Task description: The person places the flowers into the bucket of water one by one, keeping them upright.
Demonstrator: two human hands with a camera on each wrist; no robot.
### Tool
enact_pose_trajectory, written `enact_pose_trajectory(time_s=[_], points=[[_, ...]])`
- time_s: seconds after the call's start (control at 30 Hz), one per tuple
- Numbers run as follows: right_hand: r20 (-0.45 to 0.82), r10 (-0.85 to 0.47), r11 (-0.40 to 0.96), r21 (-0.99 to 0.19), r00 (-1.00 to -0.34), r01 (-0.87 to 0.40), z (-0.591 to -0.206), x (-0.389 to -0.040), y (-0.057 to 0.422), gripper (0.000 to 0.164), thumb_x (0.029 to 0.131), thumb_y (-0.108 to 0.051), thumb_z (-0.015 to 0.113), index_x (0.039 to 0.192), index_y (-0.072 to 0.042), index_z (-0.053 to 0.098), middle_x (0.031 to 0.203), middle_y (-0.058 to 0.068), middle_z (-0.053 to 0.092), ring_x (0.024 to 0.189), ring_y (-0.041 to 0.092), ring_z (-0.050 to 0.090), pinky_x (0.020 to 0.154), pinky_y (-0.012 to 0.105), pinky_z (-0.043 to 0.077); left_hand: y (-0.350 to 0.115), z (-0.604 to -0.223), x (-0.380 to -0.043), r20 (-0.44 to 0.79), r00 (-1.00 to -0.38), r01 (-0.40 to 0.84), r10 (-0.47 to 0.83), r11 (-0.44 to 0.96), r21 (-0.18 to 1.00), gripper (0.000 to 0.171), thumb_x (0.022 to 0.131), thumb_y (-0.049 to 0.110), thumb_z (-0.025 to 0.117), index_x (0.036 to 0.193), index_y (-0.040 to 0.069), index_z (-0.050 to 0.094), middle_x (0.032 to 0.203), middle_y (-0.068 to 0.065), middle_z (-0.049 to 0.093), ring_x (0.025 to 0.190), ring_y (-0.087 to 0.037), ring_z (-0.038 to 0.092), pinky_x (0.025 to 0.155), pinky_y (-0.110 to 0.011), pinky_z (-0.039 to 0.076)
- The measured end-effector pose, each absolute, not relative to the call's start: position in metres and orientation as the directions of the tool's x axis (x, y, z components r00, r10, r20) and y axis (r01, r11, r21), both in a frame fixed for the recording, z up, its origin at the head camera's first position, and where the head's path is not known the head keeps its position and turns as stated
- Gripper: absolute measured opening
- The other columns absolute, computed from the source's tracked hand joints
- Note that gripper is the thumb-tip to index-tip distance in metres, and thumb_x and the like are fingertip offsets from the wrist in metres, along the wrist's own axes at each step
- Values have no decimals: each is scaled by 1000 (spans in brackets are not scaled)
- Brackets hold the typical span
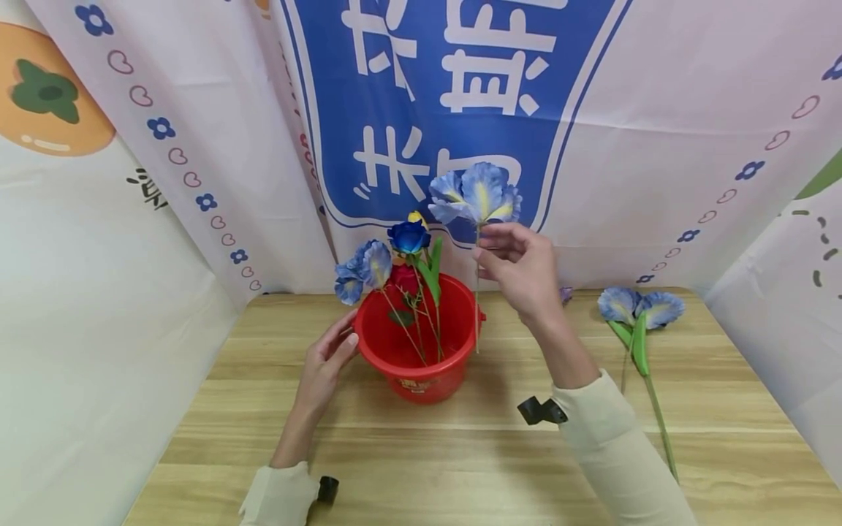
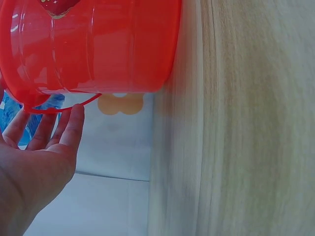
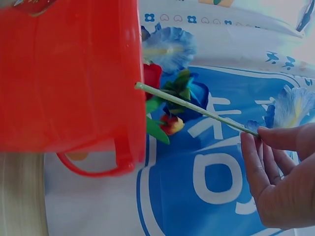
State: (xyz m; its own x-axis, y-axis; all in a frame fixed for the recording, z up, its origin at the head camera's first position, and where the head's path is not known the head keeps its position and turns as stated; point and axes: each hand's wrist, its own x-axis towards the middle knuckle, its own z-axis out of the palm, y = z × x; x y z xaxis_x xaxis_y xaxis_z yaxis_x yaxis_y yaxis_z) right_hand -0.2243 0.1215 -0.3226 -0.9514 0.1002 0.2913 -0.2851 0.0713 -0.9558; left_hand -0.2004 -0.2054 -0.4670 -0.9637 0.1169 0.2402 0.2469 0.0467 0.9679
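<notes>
A red bucket (image 1: 416,383) stands upright on the wooden table, holding several artificial flowers: a blue iris (image 1: 376,264), a dark blue rose (image 1: 409,237), a red rose (image 1: 404,279) and a yellow bloom partly hidden. My left hand (image 1: 325,361) touches the bucket's left side at the rim and handle, fingers fairly straight. In my right hand (image 1: 522,270), thumb and fingers pinch the stem of another blue iris (image 1: 483,191) just below its petals. The stem (image 3: 197,109) hangs down; its cut end overlaps the bucket's right rim in the right wrist view, seemingly outside the bucket.
On the table's right lies another blue iris (image 1: 641,307) with green leaves and long stems. A small purple bloom (image 1: 566,294) shows behind my right forearm. Printed white cloth (image 1: 658,183) hangs behind and beside the table (image 1: 421,460).
</notes>
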Motion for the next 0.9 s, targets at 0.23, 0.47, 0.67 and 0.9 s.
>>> enact_pose_trajectory(time_s=[0.23, 0.47, 0.67, 0.9], points=[[322, 109, 40, -947, -940, -320, -322, -230, 105, 32, 94, 3, 78, 126, 4, 73, 113, 24, 75, 84, 12, 76, 71, 29, 68, -206, -467, -200, 239, -964, 245, 116, 47, 968, 50, 111, 15, 57, 159, 3, 50, 157, -26, 55, 124, -1, 68, 100, -22, 61], [322, 118, 44, -947, -939, -319, -324, -237, 96, 29, 95, 4, 75, 123, 4, 74, 108, 21, 75, 85, 18, 75, 70, 27, 68, -205, -467, -201, 233, -966, 240, 114, 52, 969, 50, 111, 16, 58, 159, 3, 50, 157, -25, 55, 124, -1, 68, 100, -22, 61], [306, 122, 92, -951, -944, -296, -345, -241, 95, 25, 93, 5, 73, 118, 4, 76, 105, 22, 77, 82, 24, 75, 66, 23, 65, -205, -468, -201, 242, -964, 249, 114, 53, 967, 50, 111, 15, 58, 158, 3, 50, 157, -26, 55, 124, -1, 68, 100, -22, 61], [283, 110, 135, -954, -953, -268, -369, -244, 92, 26, 92, 7, 73, 117, 6, 76, 106, 27, 77, 81, 24, 75, 66, 22, 65, -205, -468, -202, 238, -965, 245, 114, 57, 968, 49, 111, 16, 58, 159, 4, 50, 157, -25, 55, 125, -1, 67, 100, -22, 61]])
